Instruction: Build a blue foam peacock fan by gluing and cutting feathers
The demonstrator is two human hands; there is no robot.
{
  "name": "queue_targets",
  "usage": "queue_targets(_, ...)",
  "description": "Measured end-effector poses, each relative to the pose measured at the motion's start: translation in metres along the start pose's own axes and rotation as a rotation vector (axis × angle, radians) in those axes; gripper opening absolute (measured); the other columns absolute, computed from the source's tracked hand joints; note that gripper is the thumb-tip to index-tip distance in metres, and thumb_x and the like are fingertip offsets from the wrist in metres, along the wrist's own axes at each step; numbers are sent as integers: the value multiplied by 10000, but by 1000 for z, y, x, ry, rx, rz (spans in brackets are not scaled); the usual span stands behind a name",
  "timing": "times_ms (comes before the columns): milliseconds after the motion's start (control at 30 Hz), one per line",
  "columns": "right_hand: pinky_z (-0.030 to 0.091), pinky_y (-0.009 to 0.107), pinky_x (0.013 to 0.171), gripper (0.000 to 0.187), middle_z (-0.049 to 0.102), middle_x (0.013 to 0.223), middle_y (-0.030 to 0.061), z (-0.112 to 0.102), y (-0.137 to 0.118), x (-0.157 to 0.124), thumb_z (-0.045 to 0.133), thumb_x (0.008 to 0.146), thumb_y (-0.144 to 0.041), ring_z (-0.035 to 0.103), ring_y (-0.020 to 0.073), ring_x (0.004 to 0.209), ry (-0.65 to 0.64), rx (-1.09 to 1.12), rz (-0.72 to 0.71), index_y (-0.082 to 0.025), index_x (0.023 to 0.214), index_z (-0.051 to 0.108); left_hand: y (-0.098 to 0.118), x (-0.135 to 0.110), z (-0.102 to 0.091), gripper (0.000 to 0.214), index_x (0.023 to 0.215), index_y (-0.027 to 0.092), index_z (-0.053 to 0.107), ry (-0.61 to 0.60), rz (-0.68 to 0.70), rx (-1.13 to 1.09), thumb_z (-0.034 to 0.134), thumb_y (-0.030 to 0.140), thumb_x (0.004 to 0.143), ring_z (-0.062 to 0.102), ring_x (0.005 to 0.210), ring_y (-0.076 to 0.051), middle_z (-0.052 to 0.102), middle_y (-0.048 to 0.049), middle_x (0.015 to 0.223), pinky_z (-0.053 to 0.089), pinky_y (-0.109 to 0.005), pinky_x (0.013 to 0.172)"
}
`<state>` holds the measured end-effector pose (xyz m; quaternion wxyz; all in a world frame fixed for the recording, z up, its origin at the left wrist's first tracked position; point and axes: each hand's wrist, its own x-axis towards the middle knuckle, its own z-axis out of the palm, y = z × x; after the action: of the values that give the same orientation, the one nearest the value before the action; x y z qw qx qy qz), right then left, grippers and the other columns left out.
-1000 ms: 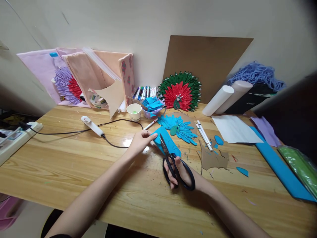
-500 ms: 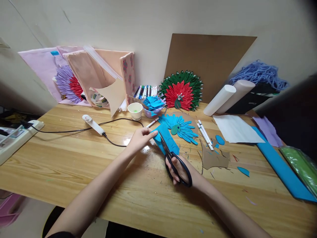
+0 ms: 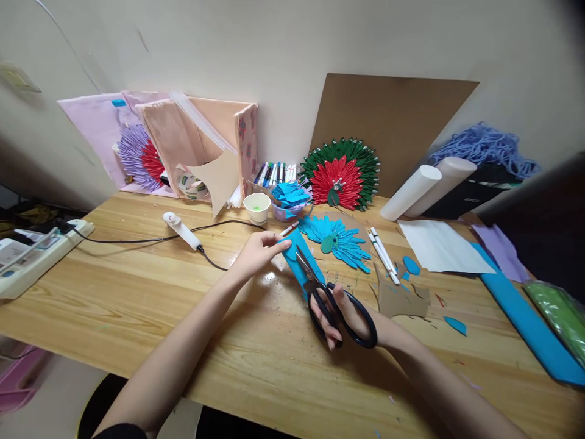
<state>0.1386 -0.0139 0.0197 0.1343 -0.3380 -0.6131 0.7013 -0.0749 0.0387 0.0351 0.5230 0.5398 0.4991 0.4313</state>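
My left hand (image 3: 258, 253) pinches the far edge of a blue foam strip (image 3: 297, 259) lying on the wooden table (image 3: 137, 292). My right hand (image 3: 347, 314) has its fingers through the black handles of a pair of scissors (image 3: 329, 292). The scissor blades are spread apart and lie over the strip, pointing away from me. A blue petal fan with a green centre (image 3: 336, 241) lies just beyond the strip.
Behind stand a paper cup (image 3: 257, 207), a bowl of blue pieces (image 3: 289, 200), markers (image 3: 274, 172), a red and green fan (image 3: 342, 174) and a cardboard sheet (image 3: 393, 122). A glue gun with cord (image 3: 181, 230) lies left. Cardboard scrap (image 3: 404, 299), white sticks (image 3: 384, 255), white rolls (image 3: 414, 190) and blue sheet (image 3: 525, 317) lie right.
The scissor handles have spread wider and the blades have opened over the blue strip. The view has shifted a little, and both hands stay on the strip and scissors.
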Motion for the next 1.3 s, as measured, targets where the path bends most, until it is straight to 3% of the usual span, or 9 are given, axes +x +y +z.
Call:
queue_targets(167,424,254,435,778,435,416,-49,-7,-11,-3,85,656,-852,521,130,388,-64,43,36,-180,748,465,0,3,-7,273,705,118,676,-16,15,4,697,384,647,576,614,-138,674,-40,683,435,-241,619)
queue_targets(400,428,267,459,693,431,411,-47,-12,-40,-2,81,749,-784,533,133,388,-104,-109,93,-195,685,440,-4,5,-10,287,797,120,709,25,51,39,697,365,649,619,718,-192,706,-69,779,469,-293,709)
queue_targets(633,404,241,426,663,431,403,-50,-16,-34,-2,120,760,-776,512,120,369,-92,-101,119,-194,691,430,1,3,-11,265,794,106,699,82,41,6,700,331,654,615,678,-164,704,-71,771,470,-269,675)
queue_targets(833,408,235,395,717,427,386,-51,-12,-30,15,114,693,-831,525,129,359,-43,-45,121,-191,695,436,3,1,-6,358,882,94,683,47,26,-113,740,338,626,642,762,-184,708,-99,855,488,-286,732)
queue_targets(1100,447,238,462,678,461,461,-44,-9,-15,27,133,761,-773,547,123,431,35,-136,-58,-181,777,463,4,0,-6,433,971,88,642,101,28,-127,739,344,636,639,676,-161,703,-90,810,492,-270,667)
queue_targets(1300,421,228,430,669,439,433,-52,-15,-9,30,111,766,-767,504,114,389,-12,-134,-92,-188,767,446,-2,3,-8,405,1003,104,628,104,106,-62,702,335,678,618,669,-149,661,-41,706,483,-273,684)
